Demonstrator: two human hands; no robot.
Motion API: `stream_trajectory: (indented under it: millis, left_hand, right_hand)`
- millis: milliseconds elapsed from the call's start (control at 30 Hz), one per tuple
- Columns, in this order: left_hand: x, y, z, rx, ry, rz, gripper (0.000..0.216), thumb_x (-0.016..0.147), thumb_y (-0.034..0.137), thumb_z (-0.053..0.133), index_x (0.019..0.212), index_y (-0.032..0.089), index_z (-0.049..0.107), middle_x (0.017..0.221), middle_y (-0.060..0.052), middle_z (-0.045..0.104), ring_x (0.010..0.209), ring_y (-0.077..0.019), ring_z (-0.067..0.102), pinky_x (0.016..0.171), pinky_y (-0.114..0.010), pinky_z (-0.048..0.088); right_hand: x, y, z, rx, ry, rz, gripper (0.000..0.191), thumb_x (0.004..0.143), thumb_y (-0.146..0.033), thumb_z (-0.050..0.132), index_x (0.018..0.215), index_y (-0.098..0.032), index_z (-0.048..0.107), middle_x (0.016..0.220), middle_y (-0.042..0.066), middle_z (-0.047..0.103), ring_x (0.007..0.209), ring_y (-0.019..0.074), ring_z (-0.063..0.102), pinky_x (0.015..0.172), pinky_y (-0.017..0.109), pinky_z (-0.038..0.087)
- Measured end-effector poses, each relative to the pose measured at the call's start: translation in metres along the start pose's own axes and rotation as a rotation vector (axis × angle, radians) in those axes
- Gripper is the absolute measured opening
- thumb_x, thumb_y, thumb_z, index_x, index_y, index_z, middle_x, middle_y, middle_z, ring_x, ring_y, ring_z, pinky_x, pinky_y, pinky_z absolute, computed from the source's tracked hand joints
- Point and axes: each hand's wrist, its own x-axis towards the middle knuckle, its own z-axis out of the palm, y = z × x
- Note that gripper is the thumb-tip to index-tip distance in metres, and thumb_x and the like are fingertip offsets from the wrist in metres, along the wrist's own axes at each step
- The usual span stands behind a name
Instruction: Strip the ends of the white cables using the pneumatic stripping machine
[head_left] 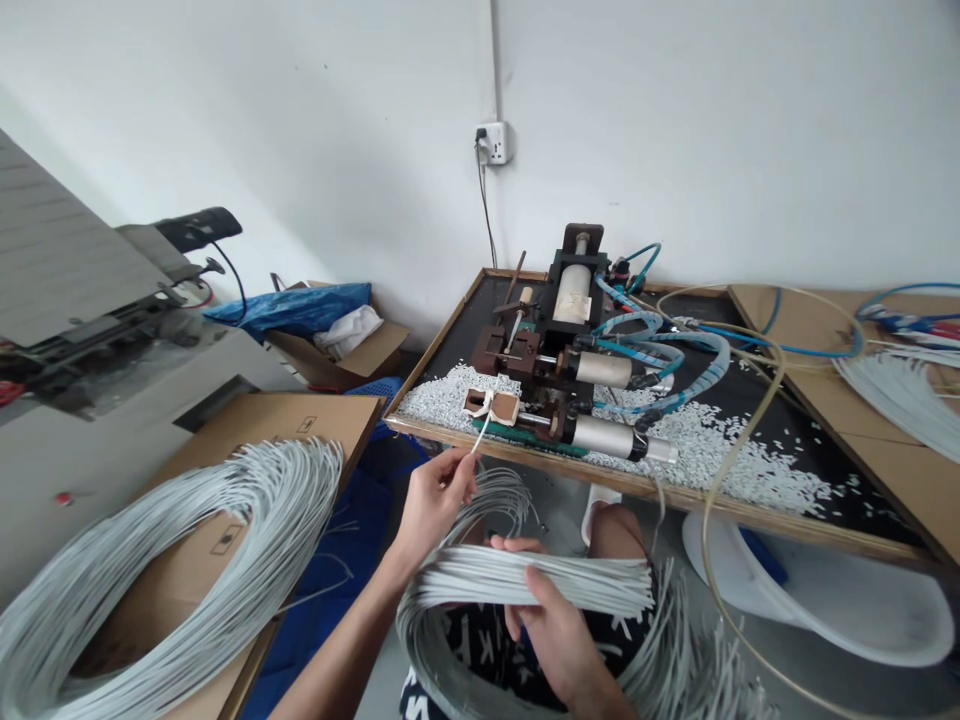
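Observation:
My left hand pinches a single light grey wire near its end. The wire runs up from my fingers to the front jaw of a pneumatic wire-stripping machine on the bench. Lower down, my right hand is wrapped round a thick bundle of the same grey wires, with the thumb on top. The bundle curves round in a loop over my lap, its loose ends fanning out at the right. Whether the wire's tip sits inside the jaw I cannot tell.
Short white offcuts cover much of the black, wood-edged bench. A large wire coil rests on cardboard at the left, beside a grey machine. Air hoses loop to the right. A white basin stands below the bench.

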Motion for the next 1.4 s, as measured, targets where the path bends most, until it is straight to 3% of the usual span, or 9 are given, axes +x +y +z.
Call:
stream_trajectory:
  millis: [233,333,433,567,633,900,1033,1233,1400]
  left_hand:
    - [-0.023,0.026,-0.004,0.098,0.049,0.142,0.033,0.101,0.039,0.054,0.098,0.013,0.074,0.052,0.002,0.058,0.046,-0.012,0.053,0.047,-0.022,0.042]
    - [-0.03,0.034,-0.005,0.272,-0.167,0.316,0.025,0.101,0.03,0.055,0.105,0.016,0.076,0.082,-0.006,0.076,0.075,-0.0192,0.068,0.074,-0.03,0.054]
    - [-0.03,0.038,-0.003,0.404,-0.354,0.444,0.023,0.099,0.025,0.06,0.117,0.021,0.073,0.118,-0.01,0.074,0.116,-0.0276,0.063,0.105,-0.044,0.046]
    - [-0.029,0.04,0.002,0.386,-0.599,0.446,0.019,0.101,0.024,0.059,0.11,0.023,0.076,0.116,-0.008,0.073,0.117,-0.0247,0.063,0.103,-0.04,0.048]
    - [-0.029,0.039,0.004,0.363,-0.642,0.445,0.019,0.101,0.023,0.059,0.109,0.022,0.076,0.111,-0.007,0.075,0.109,-0.0233,0.066,0.098,-0.038,0.05]
    - [-0.033,0.035,0.008,0.385,-0.545,0.505,0.022,0.103,0.022,0.054,0.101,0.021,0.076,0.102,-0.006,0.078,0.094,-0.0225,0.069,0.09,-0.038,0.05]
    - [-0.037,0.034,0.008,0.336,-0.498,0.428,0.021,0.102,0.025,0.055,0.1,0.02,0.075,0.097,-0.007,0.078,0.092,-0.0225,0.069,0.088,-0.036,0.051]
    - [-0.033,0.037,-0.005,-0.072,-0.179,0.073,0.025,0.102,0.039,0.055,0.101,0.017,0.067,0.069,-0.001,0.066,0.061,-0.0152,0.061,0.061,-0.026,0.049]
    - [-0.014,0.043,-0.021,-0.054,0.038,0.075,0.047,0.095,0.057,0.059,0.097,0.013,0.075,0.057,0.001,0.052,0.053,-0.0124,0.046,0.051,-0.023,0.039]
  right_hand:
    - [0.001,-0.003,0.003,0.001,-0.01,0.006,0.036,0.071,-0.047,0.088,0.096,-0.023,0.082,0.108,0.009,0.076,0.071,0.0177,0.06,0.042,0.021,0.043]
    - [0.001,-0.004,0.005,-0.016,-0.014,0.0,0.036,0.072,-0.047,0.086,0.096,-0.021,0.081,0.101,0.009,0.074,0.067,0.0155,0.057,0.042,0.02,0.042]
    - [0.002,-0.004,0.008,-0.009,0.024,-0.006,0.035,0.069,-0.047,0.088,0.087,-0.019,0.078,0.083,0.004,0.07,0.059,0.0127,0.051,0.039,0.02,0.041]
    - [0.002,-0.003,0.01,0.019,0.092,0.008,0.039,0.061,-0.048,0.093,0.079,-0.019,0.074,0.069,-0.001,0.062,0.054,0.011,0.049,0.037,0.018,0.04]
    - [0.002,-0.003,0.009,0.025,0.099,0.006,0.038,0.061,-0.047,0.094,0.077,-0.018,0.074,0.065,-0.002,0.06,0.053,0.0102,0.048,0.036,0.018,0.04]
    - [0.002,-0.004,0.008,0.027,0.08,0.006,0.032,0.063,-0.043,0.092,0.071,-0.019,0.072,0.061,-0.003,0.056,0.049,0.0099,0.044,0.037,0.02,0.037]
    - [0.003,-0.003,0.006,0.032,0.077,-0.001,0.027,0.065,-0.042,0.091,0.077,-0.022,0.076,0.065,-0.002,0.06,0.052,0.0115,0.045,0.038,0.021,0.038]
    - [0.0,-0.006,0.005,0.009,0.008,0.005,0.032,0.07,-0.044,0.087,0.091,-0.022,0.081,0.098,0.007,0.075,0.06,0.0129,0.052,0.04,0.02,0.038]
    - [-0.001,-0.009,0.007,-0.025,-0.013,0.015,0.035,0.074,-0.047,0.085,0.098,-0.023,0.081,0.112,0.01,0.078,0.062,0.0137,0.057,0.043,0.02,0.039]
